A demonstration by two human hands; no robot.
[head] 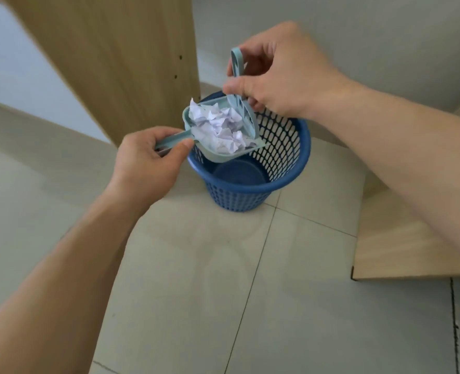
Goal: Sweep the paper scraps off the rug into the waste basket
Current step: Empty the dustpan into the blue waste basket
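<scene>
Crumpled paper scraps point(220, 130) are heaped in a pale blue dustpan point(210, 147) held over the blue waste basket point(285, 157). Its handle is gripped by the left hand point(153, 160); a matching brush point(241, 101) is pinched by the right hand point(280, 74).

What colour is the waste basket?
Dark blue, with a perforated mesh wall; seen in the head view.

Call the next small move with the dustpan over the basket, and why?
Probably tip the dustpan lip down with the left hand while the right hand pushes the brush forward. The paper scraps are still heaped in the pan, above the waste basket, whose visible bottom is bare.
</scene>
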